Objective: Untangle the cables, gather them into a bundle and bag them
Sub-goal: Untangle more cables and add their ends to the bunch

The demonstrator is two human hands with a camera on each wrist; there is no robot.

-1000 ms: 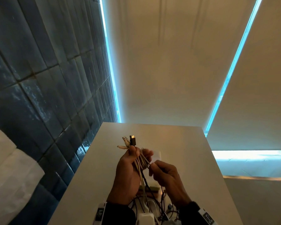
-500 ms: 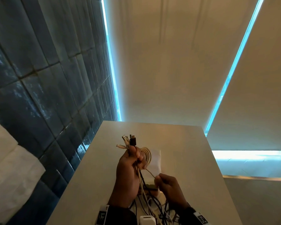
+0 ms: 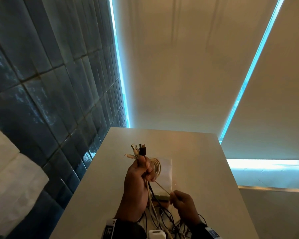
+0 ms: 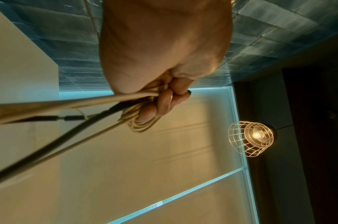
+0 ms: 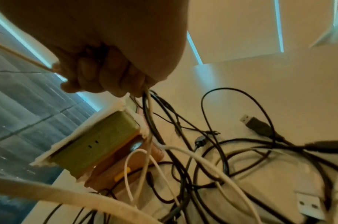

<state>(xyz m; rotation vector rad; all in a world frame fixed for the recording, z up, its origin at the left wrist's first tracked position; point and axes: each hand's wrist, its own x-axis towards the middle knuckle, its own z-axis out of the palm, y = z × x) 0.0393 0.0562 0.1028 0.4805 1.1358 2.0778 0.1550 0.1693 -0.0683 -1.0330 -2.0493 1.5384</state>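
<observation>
My left hand (image 3: 138,171) is raised over the white table (image 3: 197,161) and grips a bundle of cables (image 3: 149,187), white and black. Their plugs (image 3: 138,150) stick up above the fist, and a white cable coil (image 3: 156,165) is looped round its fingers (image 4: 154,109). A thin white cable (image 3: 161,187) runs taut from that coil down to my right hand (image 3: 180,200), which pinches it lower and to the right (image 5: 87,71). More tangled black and white cables (image 5: 212,151) lie on the table under both hands. A white bag (image 3: 167,171) lies flat behind the hands.
A green box (image 5: 99,142) on a brown block (image 5: 122,165) stands on the table by the tangle. A white charger (image 3: 156,234) lies at the near edge. Dark blue tiled wall (image 3: 50,83) runs along the left. A caged lamp (image 4: 252,137) hangs overhead.
My right hand has moved down and right, away from the left hand, drawing the thin white cable taut. The coil round the left fingers now shows. The left hand stays raised.
</observation>
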